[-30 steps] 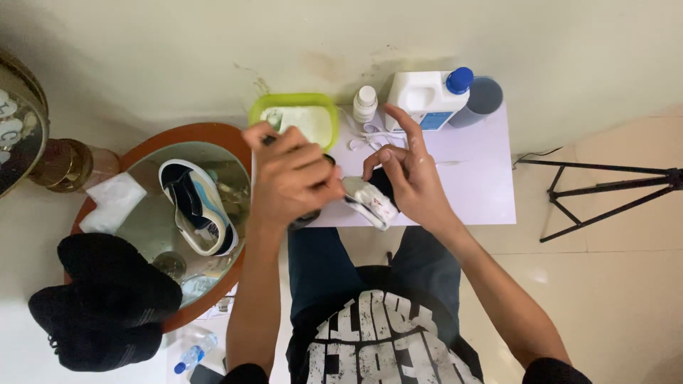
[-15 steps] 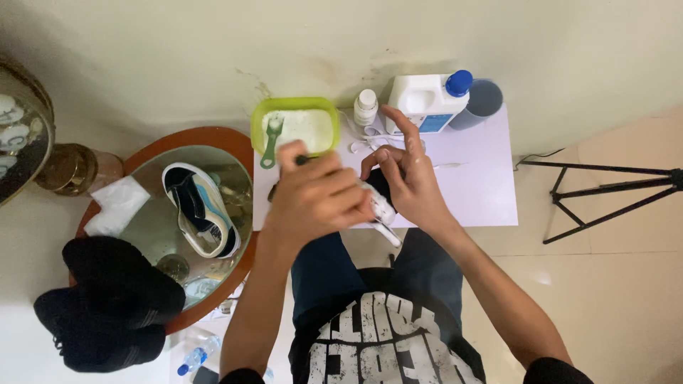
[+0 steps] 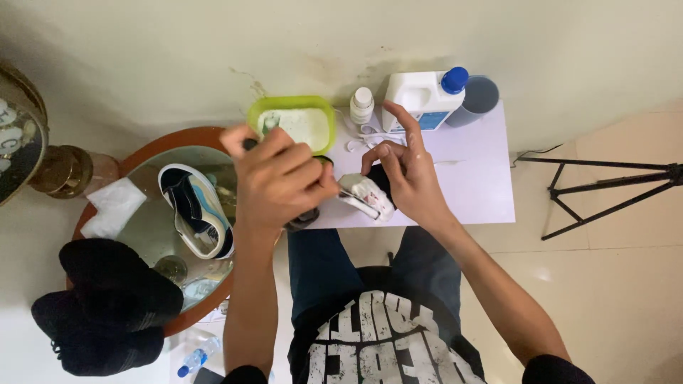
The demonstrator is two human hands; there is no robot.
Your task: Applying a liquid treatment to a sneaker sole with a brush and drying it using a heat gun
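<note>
Shoe cleaning at a small white table (image 3: 484,192); both hands engaged over the near edge.

The left hand (image 3: 281,178) is clenched around a dark brush handle (image 3: 249,144), knuckles up, wrist bent inward, just in front of the green tub (image 3: 293,122) of white cleaner. The right hand (image 3: 405,174) grasps a light shoe (image 3: 366,197) from above, index finger extended, holding it at the table's near edge over the lap. Risk: the shoe appears barely supported, so a hard brush stroke could twist it out of that grip; the tub sits close enough for the left elbow or brush to tip it. A second shoe (image 3: 196,210) lies in the round basin (image 3: 153,153), well apart.
</note>
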